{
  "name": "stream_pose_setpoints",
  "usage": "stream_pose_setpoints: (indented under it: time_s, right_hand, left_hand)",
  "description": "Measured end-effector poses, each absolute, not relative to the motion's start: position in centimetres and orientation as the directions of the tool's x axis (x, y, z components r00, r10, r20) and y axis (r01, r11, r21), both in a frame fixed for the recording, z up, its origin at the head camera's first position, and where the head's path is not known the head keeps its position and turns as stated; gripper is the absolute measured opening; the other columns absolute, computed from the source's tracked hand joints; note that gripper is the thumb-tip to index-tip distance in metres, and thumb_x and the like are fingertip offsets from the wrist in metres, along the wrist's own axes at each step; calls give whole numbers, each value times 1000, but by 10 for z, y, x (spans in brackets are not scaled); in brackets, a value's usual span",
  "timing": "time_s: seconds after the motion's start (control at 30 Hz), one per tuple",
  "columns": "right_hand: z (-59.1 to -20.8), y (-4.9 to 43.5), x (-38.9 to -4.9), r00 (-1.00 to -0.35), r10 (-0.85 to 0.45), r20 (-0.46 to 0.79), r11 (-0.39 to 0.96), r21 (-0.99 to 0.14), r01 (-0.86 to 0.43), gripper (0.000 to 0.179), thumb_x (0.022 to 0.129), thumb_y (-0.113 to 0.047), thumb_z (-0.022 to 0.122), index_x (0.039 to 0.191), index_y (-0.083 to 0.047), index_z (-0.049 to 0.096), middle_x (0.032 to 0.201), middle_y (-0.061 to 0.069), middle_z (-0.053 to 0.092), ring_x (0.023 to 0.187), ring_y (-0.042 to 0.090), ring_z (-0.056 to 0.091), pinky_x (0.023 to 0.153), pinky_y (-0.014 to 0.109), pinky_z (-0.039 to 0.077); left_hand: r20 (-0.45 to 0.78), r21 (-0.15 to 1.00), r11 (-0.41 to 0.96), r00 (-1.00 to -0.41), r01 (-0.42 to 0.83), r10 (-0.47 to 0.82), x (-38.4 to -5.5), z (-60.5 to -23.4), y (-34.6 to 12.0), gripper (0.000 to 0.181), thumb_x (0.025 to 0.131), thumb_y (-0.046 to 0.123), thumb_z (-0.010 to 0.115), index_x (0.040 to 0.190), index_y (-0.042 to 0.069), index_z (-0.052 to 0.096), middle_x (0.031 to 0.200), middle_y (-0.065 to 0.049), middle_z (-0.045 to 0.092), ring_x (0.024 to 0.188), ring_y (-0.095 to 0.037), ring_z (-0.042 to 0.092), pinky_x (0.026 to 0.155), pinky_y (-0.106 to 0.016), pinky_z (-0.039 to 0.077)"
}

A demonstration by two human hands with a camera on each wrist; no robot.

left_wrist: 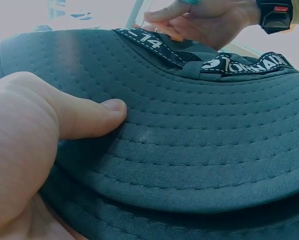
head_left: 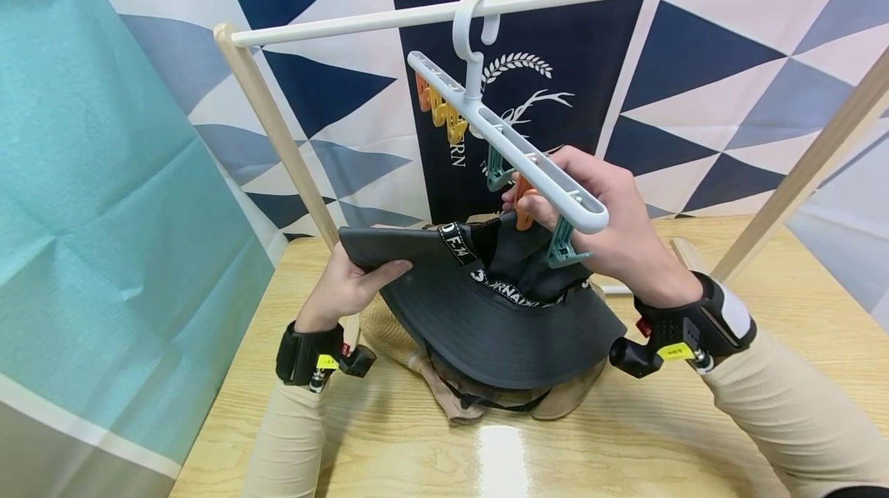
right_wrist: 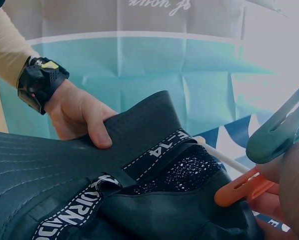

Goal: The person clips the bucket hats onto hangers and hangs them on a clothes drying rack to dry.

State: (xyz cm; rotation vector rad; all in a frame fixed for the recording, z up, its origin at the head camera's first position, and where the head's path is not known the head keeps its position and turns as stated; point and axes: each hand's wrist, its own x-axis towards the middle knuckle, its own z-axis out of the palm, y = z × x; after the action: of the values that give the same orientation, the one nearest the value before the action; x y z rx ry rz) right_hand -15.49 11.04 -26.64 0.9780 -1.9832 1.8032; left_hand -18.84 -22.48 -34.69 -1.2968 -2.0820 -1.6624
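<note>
A dark grey bucket hat [head_left: 486, 336], with a lettered black-and-white band round its crown, is held up at an angle below a pale clip hanger [head_left: 524, 157]. My left hand [head_left: 340, 289] grips its brim at the left, thumb [left_wrist: 92, 117] on top. My right hand [head_left: 611, 212] pinches an orange clip [head_left: 522, 208] that hangs from the hanger. In the right wrist view the tip of this orange clip [right_wrist: 234, 194] lies against the hat's crown. Whether it bites the fabric is hard to tell. Teal clips [head_left: 566, 245] hang on either side of it.
The hanger hooks over a white rod [head_left: 361, 22] on wooden legs [head_left: 278, 135]. Orange and yellow clips [head_left: 437, 106] hang at its far end. Tan hats [head_left: 399, 336] lie under the dark hat on the wooden table [head_left: 417, 459]. Patterned cloth [head_left: 333, 96] hangs behind.
</note>
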Motion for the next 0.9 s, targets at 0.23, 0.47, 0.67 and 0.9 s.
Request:
stream_pose_setpoints:
  time_s: [0.23, 0.47, 0.67, 0.9]
  right_hand:
    - [-266, 112, -153, -729, -292, 619, -15, -765, -644, 21, 97, 15, 74, 116, 8, 72, 103, 10, 83, 89, 18, 82, 91, 25, 64]
    - [-265, 114, -151, -724, -296, 623, 5, -757, -654, 23, 96, 14, 77, 117, 6, 74, 103, 9, 83, 91, 17, 81, 90, 24, 63]
    - [-265, 116, -147, -721, -297, 626, 72, -738, -671, 26, 95, 8, 84, 120, 4, 76, 106, 1, 84, 97, 13, 80, 89, 24, 56]
    - [-265, 117, -144, -741, -279, 611, 26, -767, -641, 27, 94, 3, 87, 120, 3, 78, 107, 3, 87, 98, 13, 82, 91, 23, 59]
  left_hand:
    - [613, 706, -9, -604, 709, 510, -184, -346, -224, 26, 94, -22, 69, 119, -20, 72, 120, 25, 79, 104, 4, 79, 93, -22, 65]
    - [591, 720, 11, -622, 694, 514, -180, -345, -223, 27, 95, -22, 68, 122, -20, 72, 121, 27, 79, 103, 4, 79, 92, -22, 65]
    - [600, 715, -8, -608, 699, 520, -176, -344, -220, 26, 94, -23, 68, 119, -20, 72, 123, 26, 78, 103, 4, 78, 90, -22, 65]
    - [593, 726, -17, -614, 687, 521, -172, -344, -216, 27, 92, -25, 68, 118, -21, 71, 121, 26, 78, 104, 5, 78, 89, -21, 66]
